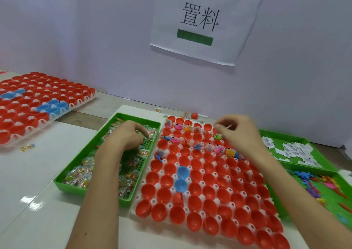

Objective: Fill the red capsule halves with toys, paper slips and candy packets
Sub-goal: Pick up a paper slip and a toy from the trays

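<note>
- Red capsule halves fill the white grid tray: probably light, rigid shells, steadied by their rims.
- Candy packets, left of the grid tray: they look slick and crinkly. My left hand curls over them; I cannot tell whether it grips.
- Paper slip, over the grid tray's far rows: flimsy, pinched by my right hand.

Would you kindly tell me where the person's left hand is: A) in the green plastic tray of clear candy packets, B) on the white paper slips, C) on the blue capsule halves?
A: the left hand reaches into the green plastic tray, its fingers over the clear candy packets, beside the rack of red capsule halves.
</note>
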The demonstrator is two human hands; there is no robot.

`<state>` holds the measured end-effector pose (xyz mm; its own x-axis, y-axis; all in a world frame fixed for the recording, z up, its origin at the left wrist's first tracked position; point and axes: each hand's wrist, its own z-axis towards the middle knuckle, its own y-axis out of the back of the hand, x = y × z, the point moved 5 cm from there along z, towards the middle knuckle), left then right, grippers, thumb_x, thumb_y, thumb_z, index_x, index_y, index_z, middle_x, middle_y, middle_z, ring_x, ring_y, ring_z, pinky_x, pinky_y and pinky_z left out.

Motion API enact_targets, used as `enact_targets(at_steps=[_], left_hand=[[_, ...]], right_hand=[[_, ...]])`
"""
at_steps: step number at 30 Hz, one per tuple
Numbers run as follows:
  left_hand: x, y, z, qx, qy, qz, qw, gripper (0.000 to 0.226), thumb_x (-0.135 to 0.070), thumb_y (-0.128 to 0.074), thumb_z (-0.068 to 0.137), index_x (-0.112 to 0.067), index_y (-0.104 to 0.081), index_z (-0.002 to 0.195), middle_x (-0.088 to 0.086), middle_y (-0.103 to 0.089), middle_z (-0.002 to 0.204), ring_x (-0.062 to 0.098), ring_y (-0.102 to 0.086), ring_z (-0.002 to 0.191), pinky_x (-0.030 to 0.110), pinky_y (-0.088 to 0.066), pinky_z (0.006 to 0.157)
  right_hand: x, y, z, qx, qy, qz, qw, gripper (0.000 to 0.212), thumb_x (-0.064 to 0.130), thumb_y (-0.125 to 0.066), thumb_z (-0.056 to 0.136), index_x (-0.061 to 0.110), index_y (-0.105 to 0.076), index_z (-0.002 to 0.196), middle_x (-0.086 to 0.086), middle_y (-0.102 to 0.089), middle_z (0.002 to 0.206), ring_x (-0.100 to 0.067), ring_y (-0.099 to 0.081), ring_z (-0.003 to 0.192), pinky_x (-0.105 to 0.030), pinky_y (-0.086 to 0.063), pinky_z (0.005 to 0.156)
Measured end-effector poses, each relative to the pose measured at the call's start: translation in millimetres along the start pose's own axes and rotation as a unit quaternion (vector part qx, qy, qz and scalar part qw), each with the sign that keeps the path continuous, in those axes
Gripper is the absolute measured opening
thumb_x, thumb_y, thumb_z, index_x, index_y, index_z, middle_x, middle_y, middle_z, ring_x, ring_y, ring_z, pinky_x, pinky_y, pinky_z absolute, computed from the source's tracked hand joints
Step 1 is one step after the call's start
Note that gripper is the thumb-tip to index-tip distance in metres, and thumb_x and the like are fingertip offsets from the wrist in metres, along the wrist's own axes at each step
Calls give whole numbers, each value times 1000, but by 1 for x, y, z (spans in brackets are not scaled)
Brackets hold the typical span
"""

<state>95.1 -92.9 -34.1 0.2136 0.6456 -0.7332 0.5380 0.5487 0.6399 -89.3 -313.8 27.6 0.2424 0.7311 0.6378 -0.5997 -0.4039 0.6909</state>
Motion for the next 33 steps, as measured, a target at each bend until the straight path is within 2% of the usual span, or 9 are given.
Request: enact_targets(at_steps=[3, 5, 10, 12, 15, 17, 22, 29, 33], left_hand=[[-4, 1, -3, -11, 0, -2, 1000, 36, 6, -59, 89, -28, -66, 85, 12, -64, 124, 28, -58, 113, 46, -46, 96], [-5, 3, -4, -22, 3, -8, 1000, 33, 6, -62, 87, -27, -67, 85, 12, -65, 121, 25, -58, 109, 44, -44, 93], [-20, 16, -12, -65, -27, -43, 997, 40, 12, -53, 85, -24, -68, 84, 11, -72, 99, 24, -61, 89, 42, -49, 87], [-30, 21, -16, -83, -48, -44, 994, 43, 14, -49, 85, -24, -71, 90, 3, -74, 89, 20, -60, 82, 35, -47, 74], [-47, 25, -27, -86, -89, -42, 991, 48, 15, -47, 84, -26, -71, 92, -3, -75, 84, 23, -62, 76, 41, -53, 73], [-59, 25, -34, -73, -114, -50, 990, 45, 13, -51, 86, -25, -72, 97, -5, -76, 82, 24, -61, 74, 47, -56, 80], [-82, 20, -49, -37, -171, -69, 982, 36, 6, -60, 91, -25, -71, 105, -6, -77, 77, 15, -67, 75, 35, -54, 79], [-106, 8, -61, -23, -196, -105, 975, 32, 2, -61, 93, -27, -73, 101, 0, -74, 79, 7, -69, 63, 23, -51, 61], [-121, -8, -67, -1, -218, -97, 971, 29, -2, -59, 96, -27, -72, 100, 0, -70, 82, 6, -67, 59, 15, -50, 51]], right_hand=[[-67, 49, 5, -101, -100, -13, 990, 9, 17, -68, 92, 21, -74, 87, -2, -75, 87, -12, -65, 73, -23, -45, 66], [-114, 70, 3, -120, -168, -57, 977, 12, 14, -66, 92, 12, -77, 97, -10, -75, 99, -20, -64, 82, -28, -46, 76], [-179, 75, -8, 17, -273, -161, 948, 25, 15, -78, 82, 12, -75, 107, -12, -71, 114, -23, -60, 93, -31, -44, 82], [-180, 75, -9, 9, -265, -155, 952, 10, 14, -81, 80, 17, -76, 88, -10, -72, 106, -21, -60, 87, -30, -43, 77], [-179, 73, -5, 7, -248, -153, 957, 24, 7, -79, 79, 24, -70, 65, -5, -73, 88, -14, -60, 76, -26, -43, 67], [-178, 72, -5, 8, -247, -165, 955, 19, 8, -78, 80, 22, -71, 69, -2, -70, 86, -12, -58, 74, -26, -42, 67], [-179, 74, -6, -2, -242, -192, 951, 7, 16, -80, 81, 18, -74, 85, -2, -63, 92, -20, -59, 84, -28, -42, 75], [-176, 73, -8, -11, -235, -190, 953, 22, 14, -77, 83, 26, -66, 68, 5, -66, 82, -16, -60, 80, -32, -48, 75], [-170, 84, -11, -92, -202, -164, 961, 14, 10, -76, 82, 21, -66, 81, 1, -67, 83, -14, -61, 75, -27, -47, 65]])
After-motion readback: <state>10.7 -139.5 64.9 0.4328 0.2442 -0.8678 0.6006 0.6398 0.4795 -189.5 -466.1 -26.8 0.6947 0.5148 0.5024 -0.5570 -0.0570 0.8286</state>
